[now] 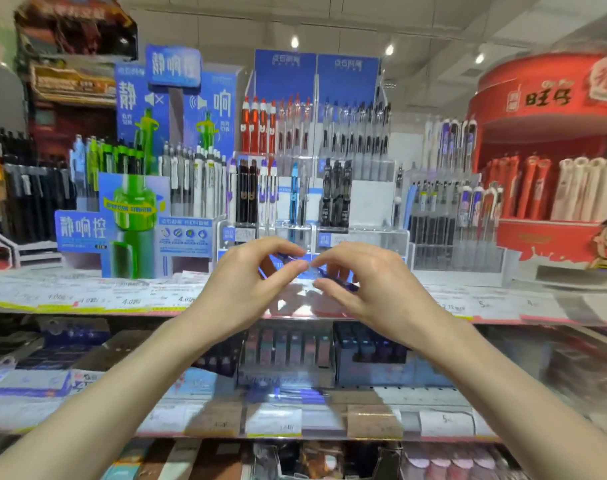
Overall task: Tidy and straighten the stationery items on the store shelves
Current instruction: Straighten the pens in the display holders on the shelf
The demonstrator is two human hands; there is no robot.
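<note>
Both hands are raised in front of the top shelf's clear acrylic pen display [361, 237]. My left hand [250, 289] and my right hand [368, 285] each pinch a blue translucent pen [336, 277] between thumb and fingers. The pen lies roughly level and slopes down to the right, its middle showing between the two hands, its ends hidden by the fingers. Rows of upright pens [333, 195] stand in the display's tiers just behind the hands.
A blue and green cardboard pen stand [132, 216] is at the left, a red round display [551, 188] with red and white pens at the right. Price labels [129, 299] line the shelf edge. Lower shelves hold boxed stationery [288, 348].
</note>
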